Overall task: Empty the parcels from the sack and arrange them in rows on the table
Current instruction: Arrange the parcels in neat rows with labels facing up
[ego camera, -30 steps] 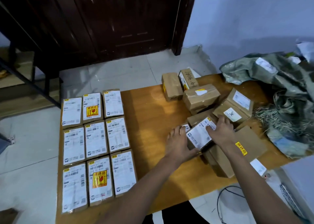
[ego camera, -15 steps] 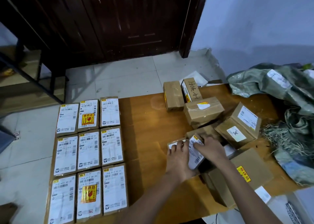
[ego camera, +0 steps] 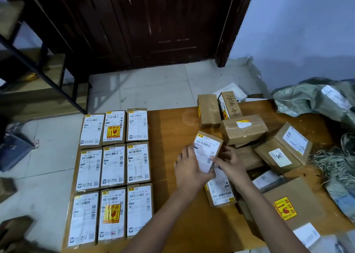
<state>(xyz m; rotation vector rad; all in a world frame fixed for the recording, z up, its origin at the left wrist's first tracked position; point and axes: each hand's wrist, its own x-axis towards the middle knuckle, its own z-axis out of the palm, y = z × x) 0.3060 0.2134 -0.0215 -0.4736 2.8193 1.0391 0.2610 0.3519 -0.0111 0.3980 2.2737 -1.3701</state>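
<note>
Nine parcels [ego camera: 113, 174] set in three rows, left of frame. Left hand [ego camera: 189, 171] and right hand [ego camera: 231, 165] grasp labelled parcel [ego camera: 206, 152], frame centre, above table [ego camera: 172, 129]. Unsorted pile [ego camera: 249, 137] remains at right beside sack [ego camera: 307, 99]. Estimate: roughly half done.

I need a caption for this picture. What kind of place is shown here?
Probably a plain back room used for sorting parcels: labelled brown cardboard parcels in rows on an orange-brown wooden table, a crumpled grey-green woven sack, a dark wooden door.
</note>
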